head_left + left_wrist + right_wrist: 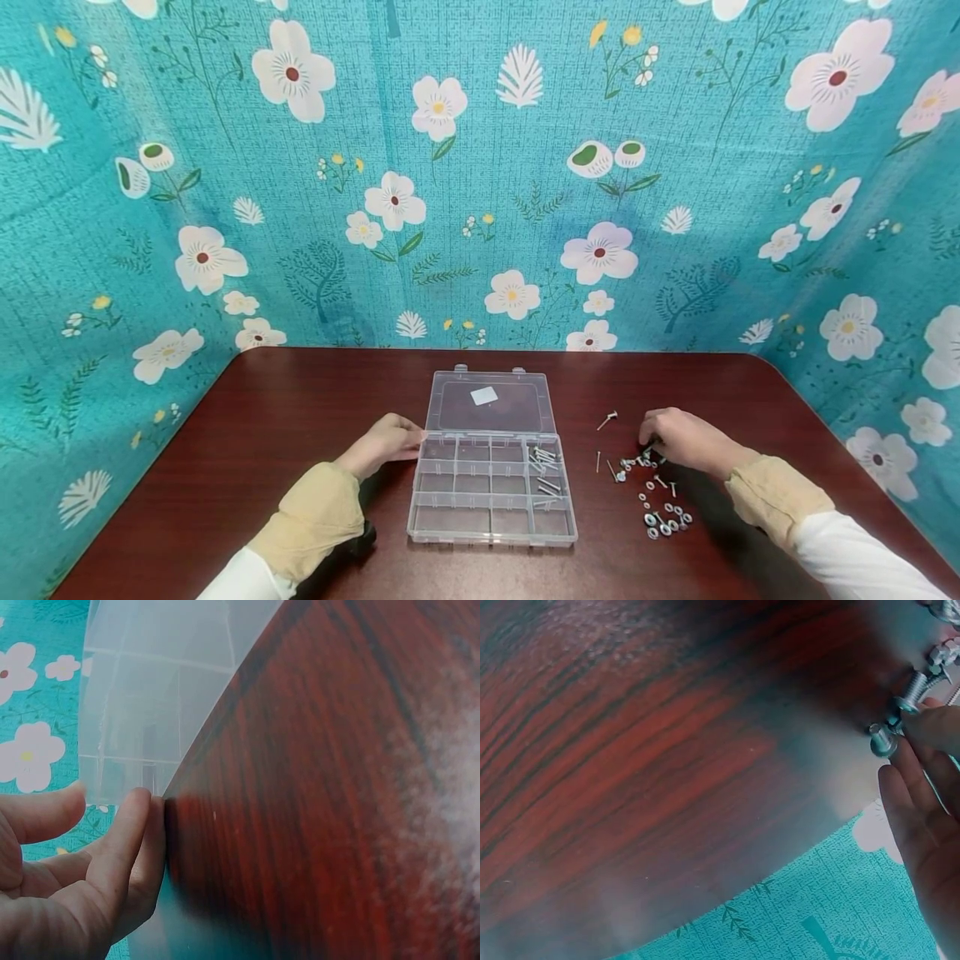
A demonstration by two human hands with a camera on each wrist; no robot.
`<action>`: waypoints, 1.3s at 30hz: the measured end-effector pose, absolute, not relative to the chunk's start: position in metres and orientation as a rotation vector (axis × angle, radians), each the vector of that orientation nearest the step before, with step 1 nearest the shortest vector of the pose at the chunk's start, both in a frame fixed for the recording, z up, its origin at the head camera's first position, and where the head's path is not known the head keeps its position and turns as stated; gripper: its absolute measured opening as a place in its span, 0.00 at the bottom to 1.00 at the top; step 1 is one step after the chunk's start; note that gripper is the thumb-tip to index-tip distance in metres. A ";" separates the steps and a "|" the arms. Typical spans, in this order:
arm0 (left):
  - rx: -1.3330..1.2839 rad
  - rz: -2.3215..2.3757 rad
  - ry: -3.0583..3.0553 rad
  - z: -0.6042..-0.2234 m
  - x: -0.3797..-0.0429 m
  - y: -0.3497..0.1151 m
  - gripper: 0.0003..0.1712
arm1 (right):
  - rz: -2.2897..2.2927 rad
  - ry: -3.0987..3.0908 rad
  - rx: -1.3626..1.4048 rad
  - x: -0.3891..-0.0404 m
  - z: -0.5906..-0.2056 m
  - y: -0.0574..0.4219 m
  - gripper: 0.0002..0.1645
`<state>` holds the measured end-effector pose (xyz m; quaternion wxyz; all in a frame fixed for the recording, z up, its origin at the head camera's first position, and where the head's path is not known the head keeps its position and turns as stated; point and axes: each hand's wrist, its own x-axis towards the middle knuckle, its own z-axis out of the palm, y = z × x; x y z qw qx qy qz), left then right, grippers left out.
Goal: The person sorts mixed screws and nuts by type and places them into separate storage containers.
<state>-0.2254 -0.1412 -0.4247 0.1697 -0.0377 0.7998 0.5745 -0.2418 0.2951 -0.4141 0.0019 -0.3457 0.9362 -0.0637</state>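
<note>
In the head view my left hand (387, 442) is at the left side of a clear plastic compartment box (453, 523), near its hinge. Its fairly straight fingers touch the box wall (150, 720) in the left wrist view, with the thumb held apart. The box lid (491, 414) lies back, away from me. Several screws (550, 483) sit in the right-hand compartments. On the right, my right hand (686, 437) reaches down to loose hardware. Its thumb and fingertips pinch a small metal bolt (882, 741), beside other bolts (913, 688); the fingers partly hide the contact.
Loose washers and nuts (666, 528) lie scattered right of the box. Single screws (607, 420) lie between the box and my right hand. The dark red wooden table (315, 383) ends at a teal floral cloth (480, 208) behind and at the sides.
</note>
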 end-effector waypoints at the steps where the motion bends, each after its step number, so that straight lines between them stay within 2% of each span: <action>1: -0.108 1.634 2.274 -0.425 -0.225 -0.141 0.12 | -0.206 2.939 -1.079 -0.242 -0.414 0.295 0.11; 24: -0.112 1.608 2.290 -0.426 -0.227 -0.142 0.12 | -0.263 2.987 -1.093 -0.239 -0.416 0.283 0.17; 39: -0.105 1.642 2.268 -0.424 -0.226 -0.141 0.12 | -0.373 3.049 -1.376 -0.227 -0.402 0.262 0.19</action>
